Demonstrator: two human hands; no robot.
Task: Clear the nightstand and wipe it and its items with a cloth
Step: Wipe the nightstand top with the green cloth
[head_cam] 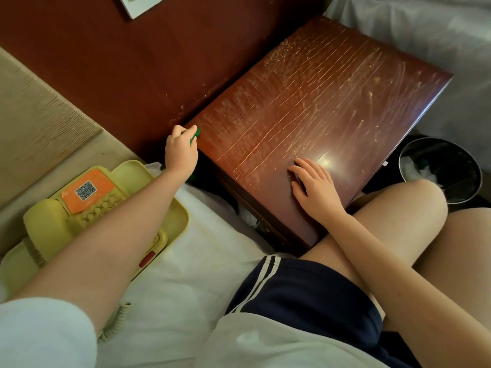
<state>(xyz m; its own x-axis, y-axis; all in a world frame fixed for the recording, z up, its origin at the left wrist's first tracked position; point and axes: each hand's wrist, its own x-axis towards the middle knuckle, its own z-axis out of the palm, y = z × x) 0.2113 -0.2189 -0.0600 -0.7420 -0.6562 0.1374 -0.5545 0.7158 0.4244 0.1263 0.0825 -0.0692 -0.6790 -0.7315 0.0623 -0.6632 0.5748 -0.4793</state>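
The bench (332, 96), a dark red wooden nightstand with a badly scratched top, carries nothing but the two hands. The telephone (87, 208) lies on the bed (202, 251) to the left of the bench, and a dark waste bin (438, 168) stands on the floor at the bench's right.

The left hand (180, 152) is at the bench's left corner, where the top meets the wall panel. Its fingers are curled tightly round a small green thing (195, 134), probably the cloth; most of it is hidden in the fist, so I cannot say for sure. The green edge touches or nearly touches the corner of the top.

The right hand (313, 187) lies flat on the bench near its front corner, fingers straight and spread, holding nothing. It seems to be steadying the bench.

From the left hand, almost the whole top stretches away to the right and along the wall. The long scratches run that same way, from the bed-side edge toward the far corner. The left hand has the cloth and is well placed to wipe in strokes along that line. The right hand sits in the path of the nearer strokes and would likely have to lift.
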